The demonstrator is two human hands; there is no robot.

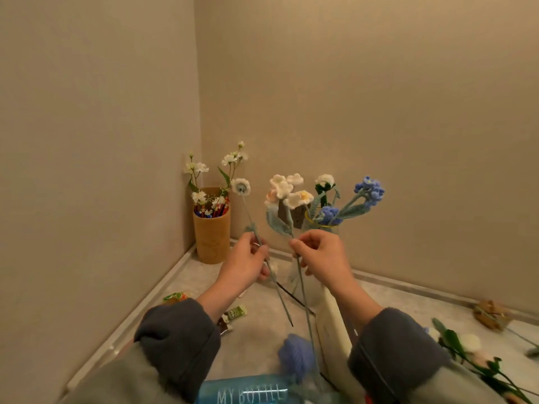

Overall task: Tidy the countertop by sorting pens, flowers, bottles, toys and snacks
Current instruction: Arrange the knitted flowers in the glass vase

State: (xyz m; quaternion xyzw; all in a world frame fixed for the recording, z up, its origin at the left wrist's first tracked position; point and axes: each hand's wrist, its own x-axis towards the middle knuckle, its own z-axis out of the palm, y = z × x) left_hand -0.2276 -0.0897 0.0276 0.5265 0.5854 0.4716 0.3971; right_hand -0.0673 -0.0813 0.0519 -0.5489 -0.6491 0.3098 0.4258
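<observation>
Two crochet stems up, dandelion stem and white blossom stem (left hand, right hand), plus one pen cup, one vase, one blue bottle.

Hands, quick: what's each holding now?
Left hand: holding the round white flower by its stem.
Right hand: holding the cream flower cluster by its stem.

Head-worn view, downward over near countertop

The far left cup is orange-brown with red pens. White flowers and blue flowers stand right. The near bottle is blue with white letters.
</observation>
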